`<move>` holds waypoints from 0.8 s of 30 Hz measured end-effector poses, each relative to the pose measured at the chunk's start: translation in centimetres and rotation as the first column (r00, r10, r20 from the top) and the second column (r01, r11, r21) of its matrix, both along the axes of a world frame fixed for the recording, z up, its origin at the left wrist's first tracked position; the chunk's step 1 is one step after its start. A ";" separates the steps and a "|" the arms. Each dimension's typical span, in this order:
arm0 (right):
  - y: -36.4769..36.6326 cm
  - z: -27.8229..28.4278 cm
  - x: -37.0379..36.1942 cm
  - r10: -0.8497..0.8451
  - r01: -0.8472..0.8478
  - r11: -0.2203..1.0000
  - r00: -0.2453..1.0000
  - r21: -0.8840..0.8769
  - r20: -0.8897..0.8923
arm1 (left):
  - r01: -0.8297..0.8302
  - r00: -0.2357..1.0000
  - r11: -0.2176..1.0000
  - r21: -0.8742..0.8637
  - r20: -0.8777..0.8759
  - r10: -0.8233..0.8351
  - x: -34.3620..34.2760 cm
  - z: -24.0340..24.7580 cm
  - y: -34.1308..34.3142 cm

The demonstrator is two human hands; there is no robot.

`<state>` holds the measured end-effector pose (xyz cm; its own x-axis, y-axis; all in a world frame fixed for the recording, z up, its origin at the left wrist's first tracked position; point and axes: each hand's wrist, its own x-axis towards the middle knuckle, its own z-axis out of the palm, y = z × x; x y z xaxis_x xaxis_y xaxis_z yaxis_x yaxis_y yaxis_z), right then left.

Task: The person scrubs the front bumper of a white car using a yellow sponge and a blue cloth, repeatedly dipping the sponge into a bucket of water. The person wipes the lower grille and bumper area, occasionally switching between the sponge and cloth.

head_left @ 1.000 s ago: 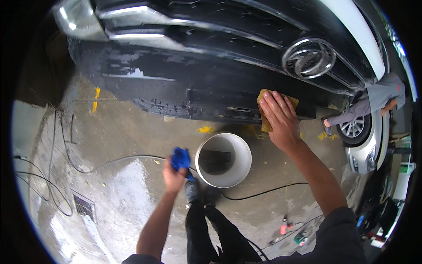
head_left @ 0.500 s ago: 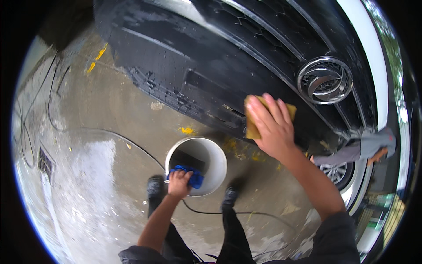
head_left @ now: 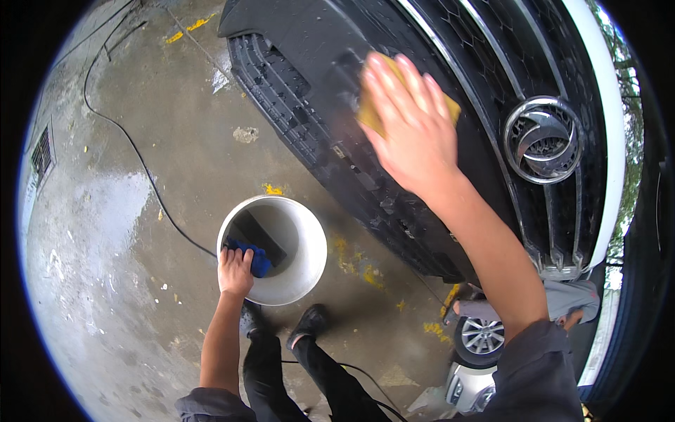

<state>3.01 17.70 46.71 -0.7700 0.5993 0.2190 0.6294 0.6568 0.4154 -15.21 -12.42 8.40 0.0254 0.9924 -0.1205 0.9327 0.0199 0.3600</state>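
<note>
My right hand (head_left: 418, 144) presses a yellow sponge (head_left: 369, 116) against the black lower front bumper (head_left: 316, 67) of a white car, its fingers stretched across the sponge. The bumper is wet, with drops on it. Down to the left, my left hand (head_left: 235, 271) is closed at the rim of a white bucket (head_left: 311, 243). A blue cloth (head_left: 260, 264) is bunched under its fingers and hangs inside the rim. A dark flat shape shows within the bucket; I cannot tell what it is.
A round chrome emblem (head_left: 543, 141) sits on the car's grille. Another person (head_left: 569, 302) crouches or bends by a wheel (head_left: 481, 337) at the right. A black hose (head_left: 140, 158) trails over the wet concrete floor. A drain grate (head_left: 42, 155) lies far left.
My right hand has slid the sponge up and left along the bumper. The view has turned and shifted, my feet stand closer together, and my left hand stays at the bucket's rim with the cloth.
</note>
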 end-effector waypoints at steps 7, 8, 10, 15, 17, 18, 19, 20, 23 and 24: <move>-5.7 0.0 6.5 -0.066 0.070 0.996 0.995 -0.063 0.069 | -0.007 0.997 0.997 -0.071 -0.073 0.002 -0.2 -2.0 -1.2; -3.8 0.0 3.5 -0.034 0.037 0.999 0.996 -0.035 0.079 | -0.035 0.998 0.998 -0.055 -0.045 0.032 -0.1 -2.6 -1.3; -0.2 0.2 -1.8 0.009 -0.009 1.000 0.998 -0.001 0.064 | -0.022 0.999 0.998 -0.056 -0.040 0.020 0.2 -2.5 -0.5; 0.7 0.4 -0.3 0.099 -0.093 0.994 0.991 -0.063 0.094 | -0.031 0.999 0.990 -0.136 -0.042 0.026 -0.1 -1.1 -0.6; -3.2 0.6 6.1 0.049 -0.034 0.992 0.991 -0.120 0.124 | -0.123 0.992 0.989 -0.082 -0.049 0.120 0.5 -1.1 -1.6; -4.9 0.4 9.8 0.022 -0.002 0.992 0.988 -0.129 0.153 | -0.145 0.989 0.986 -0.078 -0.053 0.142 1.2 -1.1 -2.0; -6.4 1.2 10.5 0.034 -0.013 0.993 0.983 -0.116 0.182 | -0.163 0.986 0.984 -0.070 -0.058 0.159 1.6 -1.2 -2.0; -5.9 1.2 10.4 0.041 -0.019 0.993 0.981 -0.113 0.189 | -0.179 0.983 0.982 -0.064 -0.059 0.175 1.7 -1.4 -2.0; -1.5 1.4 3.4 0.171 -0.166 0.985 0.963 -0.043 0.209 | -0.202 0.978 0.978 -0.044 -0.055 0.199 2.4 -1.1 -1.4; 1.2 0.7 0.7 0.228 -0.235 0.972 0.958 0.022 0.177 | -0.201 0.979 0.979 -0.023 -0.039 0.200 2.5 -1.1 -1.2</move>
<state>3.74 18.89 47.38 -0.9148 0.3933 0.0923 0.3788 0.7558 0.5341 -12.74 -13.59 7.27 -0.1788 0.9732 -0.1446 0.9213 0.2172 0.3225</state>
